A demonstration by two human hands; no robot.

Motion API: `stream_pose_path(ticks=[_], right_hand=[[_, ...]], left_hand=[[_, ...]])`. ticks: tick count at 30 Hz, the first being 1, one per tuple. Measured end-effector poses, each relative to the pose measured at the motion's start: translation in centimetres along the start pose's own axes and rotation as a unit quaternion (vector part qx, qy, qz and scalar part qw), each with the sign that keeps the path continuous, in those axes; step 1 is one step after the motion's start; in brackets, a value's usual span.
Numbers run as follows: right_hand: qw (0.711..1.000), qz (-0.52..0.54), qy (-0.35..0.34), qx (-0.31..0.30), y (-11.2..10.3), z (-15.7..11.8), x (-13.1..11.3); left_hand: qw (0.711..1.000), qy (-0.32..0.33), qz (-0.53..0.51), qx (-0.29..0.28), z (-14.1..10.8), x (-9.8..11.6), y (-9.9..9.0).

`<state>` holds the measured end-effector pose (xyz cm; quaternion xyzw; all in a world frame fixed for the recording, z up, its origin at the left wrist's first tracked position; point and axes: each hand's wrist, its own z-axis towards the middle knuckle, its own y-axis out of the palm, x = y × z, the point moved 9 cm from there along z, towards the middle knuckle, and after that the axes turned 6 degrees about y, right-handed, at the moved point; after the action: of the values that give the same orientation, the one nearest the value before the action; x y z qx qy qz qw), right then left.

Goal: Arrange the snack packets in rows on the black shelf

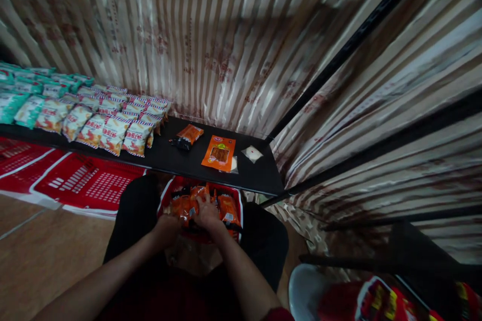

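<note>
A red basket [241, 210] with a white rim sits between my knees, holding several orange snack packets [228, 208]. My right hand [206, 213] reaches in from the front, its thumb and fingers around an orange snack packet [198, 192] near the middle. At the basket's front left is my left hand [168, 229], against the packets there; its fingers are dark and mostly hidden. On the black shelf just beyond lie a flat orange pouch [219, 153] and an orange-and-black packet [189, 135].
Rows of white-and-orange snack bags [110, 133] and green bags [30, 110] fill the left of the black shelf [181, 165]. Small white sachets [252, 154] lie at its right end. Red baskets [90, 183] stand below. Black metal poles [339, 67] and a striped curtain [211, 35] border the shelf.
</note>
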<state>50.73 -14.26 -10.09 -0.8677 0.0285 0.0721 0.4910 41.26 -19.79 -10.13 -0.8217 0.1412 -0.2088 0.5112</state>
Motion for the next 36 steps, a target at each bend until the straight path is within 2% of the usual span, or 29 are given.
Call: stream_pose_path(ticks=[5,10,14,19,23,25,30,36], right_hand=[[1.000,0.000,-0.006,0.011,0.1,0.0,0.1],[0.999,-0.014,-0.020,0.028,0.2,0.6,0.1],[0.999,-0.026,-0.021,0.020,0.1,0.8,0.0],[0.999,-0.035,-0.016,0.021,-0.2,0.8,0.0],[0.999,-0.041,-0.016,0.006,-0.2,1.1,0.1],[0.999,-0.039,-0.018,-0.010,-0.2,1.4,0.2],[0.998,-0.041,-0.015,-0.037,-0.5,2.1,0.4],[0.998,-0.047,-0.024,-0.031,-0.5,2.2,0.2]], left_hand=[[0.996,0.032,-0.051,0.059,0.9,-0.8,-2.6],[0.983,0.058,-0.120,0.125,1.7,-1.7,-6.7],[0.973,0.045,-0.165,0.154,2.5,-2.4,-8.9],[0.959,0.061,-0.197,0.194,4.2,-3.0,-11.6],[0.952,0.030,-0.188,0.240,5.5,-4.3,-14.0],[0.950,0.018,-0.191,0.246,6.1,-4.8,-14.4],[0.953,0.012,-0.202,0.225,7.3,-5.5,-13.9],[0.943,-0.010,-0.189,0.274,7.6,-7.1,-14.2]])
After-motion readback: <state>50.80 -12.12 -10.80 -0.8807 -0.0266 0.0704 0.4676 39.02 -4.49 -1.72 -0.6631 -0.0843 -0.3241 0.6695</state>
